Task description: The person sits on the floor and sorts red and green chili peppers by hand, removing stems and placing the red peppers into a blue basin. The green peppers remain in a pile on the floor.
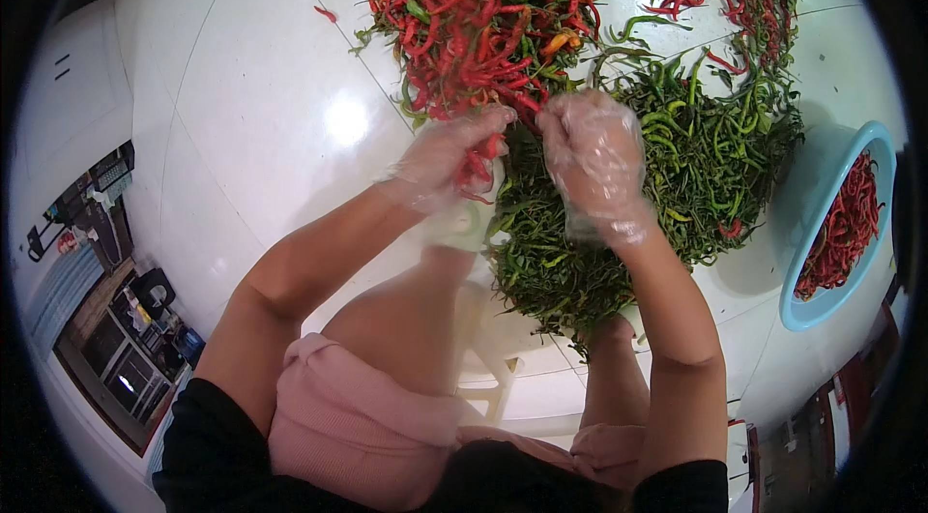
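Observation:
My left hand [457, 157], in a clear plastic glove, is closed around several red chili peppers [480, 163] that stick out below its fingers. Close beside it, my right hand [594, 157], gloved the same way, has curled fingers at the stem end of a red chili bunch; what lies inside that fist is hidden. A large heap of red chilies [464, 12] with some green ones spreads just beyond both hands, partly blurred. Beneath and to the right of my right hand lies a pile of green stems, leaves and green chilies [710, 150].
A light blue plastic basin [797, 230] holding red chilies stands on the right. More red and green chilies [754, 5] lie at the upper right. Loose red chilies [326, 14] lie on the white tiled floor [239, 78]. Between my legs shows a pale plastic stool [489, 375].

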### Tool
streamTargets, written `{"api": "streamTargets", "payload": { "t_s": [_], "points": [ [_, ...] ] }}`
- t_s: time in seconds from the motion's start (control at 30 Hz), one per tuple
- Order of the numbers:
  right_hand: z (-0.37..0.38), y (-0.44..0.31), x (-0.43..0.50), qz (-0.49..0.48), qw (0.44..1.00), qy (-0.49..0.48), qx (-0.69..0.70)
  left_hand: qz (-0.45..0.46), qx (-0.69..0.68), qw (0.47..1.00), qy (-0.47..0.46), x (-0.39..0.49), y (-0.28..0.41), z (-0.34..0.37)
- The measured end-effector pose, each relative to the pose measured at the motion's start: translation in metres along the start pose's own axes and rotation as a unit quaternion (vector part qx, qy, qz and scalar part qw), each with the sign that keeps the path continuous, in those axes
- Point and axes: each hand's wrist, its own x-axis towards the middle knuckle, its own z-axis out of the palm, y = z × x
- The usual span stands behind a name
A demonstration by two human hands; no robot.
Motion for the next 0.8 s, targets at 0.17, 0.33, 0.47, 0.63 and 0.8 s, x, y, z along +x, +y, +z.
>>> {"api": "streamTargets", "payload": {
  "t_s": [0.17,0.33,0.47,0.63,0.8],
  "points": [
    [-0.001,-0.026,-0.023,0.072,0.970,-0.015,0.230,0.012,-0.036,0.999,-0.004,-0.003,-0.002,0.016],
    [-0.004,-0.021,-0.020,0.328,0.850,-0.144,0.386,0.073,0.117,0.989,-0.046,-0.010,0.000,0.006],
    [0.009,-0.006,-0.023,0.294,0.853,-0.200,0.382,0.201,0.447,0.872,0.019,-0.015,-0.005,0.005],
    [-0.007,-0.006,-0.017,0.424,0.633,-0.241,0.601,0.427,0.593,0.683,-0.005,-0.021,-0.009,0.008],
    [-0.014,-0.010,-0.027,0.442,0.432,-0.209,0.758,0.535,0.596,0.595,-0.062,-0.024,0.004,0.006]
  ]
}}
